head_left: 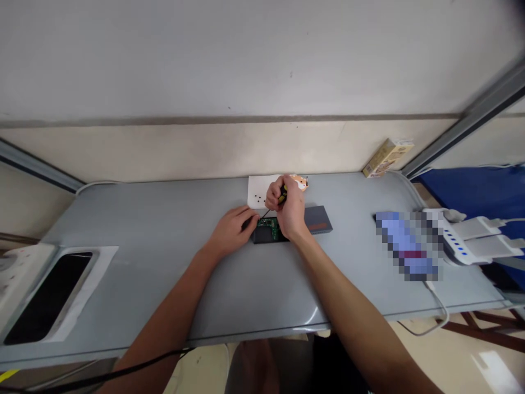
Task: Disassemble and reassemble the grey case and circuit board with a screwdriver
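Observation:
A small black device base [266,234] with a green circuit board [269,224] inside lies on the grey table [164,262]. My left hand [231,229] rests flat on the table, its fingers touching the base's left end. My right hand [287,207] is closed around a screwdriver with a yellow-and-black handle [282,195], whose thin shaft points down-left toward the board. The device's dark grey cover [319,219] lies just right of my right hand.
A white paper sheet [257,192] with several small dark screws lies behind the hands. A tan carton [387,157] leans at the wall, back right. A white charging hub [471,241] with cables sits far right. A dark opening [45,298] is at the left.

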Demonstrator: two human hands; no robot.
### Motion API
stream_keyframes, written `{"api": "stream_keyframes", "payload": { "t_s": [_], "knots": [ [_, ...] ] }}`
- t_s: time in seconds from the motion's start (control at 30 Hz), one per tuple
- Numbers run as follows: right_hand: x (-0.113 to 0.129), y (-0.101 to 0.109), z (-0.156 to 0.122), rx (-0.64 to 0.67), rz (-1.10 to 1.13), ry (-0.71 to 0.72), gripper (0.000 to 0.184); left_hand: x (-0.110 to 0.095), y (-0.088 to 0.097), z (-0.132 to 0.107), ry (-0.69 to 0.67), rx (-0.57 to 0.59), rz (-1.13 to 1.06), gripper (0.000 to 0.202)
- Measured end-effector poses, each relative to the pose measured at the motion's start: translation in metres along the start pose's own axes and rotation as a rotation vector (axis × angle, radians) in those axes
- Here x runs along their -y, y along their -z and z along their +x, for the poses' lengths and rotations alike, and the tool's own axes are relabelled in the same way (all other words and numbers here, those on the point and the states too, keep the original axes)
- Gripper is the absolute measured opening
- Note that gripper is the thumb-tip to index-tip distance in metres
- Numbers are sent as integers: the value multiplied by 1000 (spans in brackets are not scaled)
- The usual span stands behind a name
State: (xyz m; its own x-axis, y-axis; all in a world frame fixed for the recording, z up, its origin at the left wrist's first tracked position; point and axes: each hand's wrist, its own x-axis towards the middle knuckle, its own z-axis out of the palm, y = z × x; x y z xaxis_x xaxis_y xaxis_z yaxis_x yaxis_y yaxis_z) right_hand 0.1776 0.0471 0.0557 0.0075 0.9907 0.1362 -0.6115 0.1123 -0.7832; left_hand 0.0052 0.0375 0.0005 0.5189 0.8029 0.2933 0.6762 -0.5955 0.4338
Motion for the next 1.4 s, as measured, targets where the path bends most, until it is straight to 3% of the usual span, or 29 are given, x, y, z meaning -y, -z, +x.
{"api": "stream_keyframes", "payload": {
  "t_s": [0.13, 0.27, 0.4, 0.63, 0.77, 0.83, 0.97, 1.07, 1.2, 1.4],
  "knots": [
    [6, 1, 2, -34, 60, 9, 44, -5, 2, -1, 18, -19, -35, 27],
    [18, 3, 3, -46, 167, -33, 43, -17, 1, 1, 35, -132, -72, 21],
    [31, 8, 5, -71, 150, -45, 44, -26, -1, 3, 50, -224, 26, 17],
    [42, 25, 12, -139, 68, 84, 43, -15, 11, 1, 56, -277, 112, 21],
    [45, 35, 16, -204, 24, 143, 41, -16, 22, 19, 80, -317, 162, 28],
    [49, 39, 17, -240, -33, 173, 42, -20, 25, 39, 94, -292, 163, 25],
    [56, 46, 19, -305, -67, 230, 42, -27, 17, 83, 10, -31, 150, 18],
    [58, 50, 21, -333, -37, 246, 40, -30, 5, 105, -19, 48, 138, 13],
    [60, 52, 22, -335, -71, 235, 42, -28, -5, 111, -62, 61, 77, 13],
    [68, 54, 16, -294, -213, 276, 45, -7, -16, 109, -48, 100, 136, 18]
  ]
}}
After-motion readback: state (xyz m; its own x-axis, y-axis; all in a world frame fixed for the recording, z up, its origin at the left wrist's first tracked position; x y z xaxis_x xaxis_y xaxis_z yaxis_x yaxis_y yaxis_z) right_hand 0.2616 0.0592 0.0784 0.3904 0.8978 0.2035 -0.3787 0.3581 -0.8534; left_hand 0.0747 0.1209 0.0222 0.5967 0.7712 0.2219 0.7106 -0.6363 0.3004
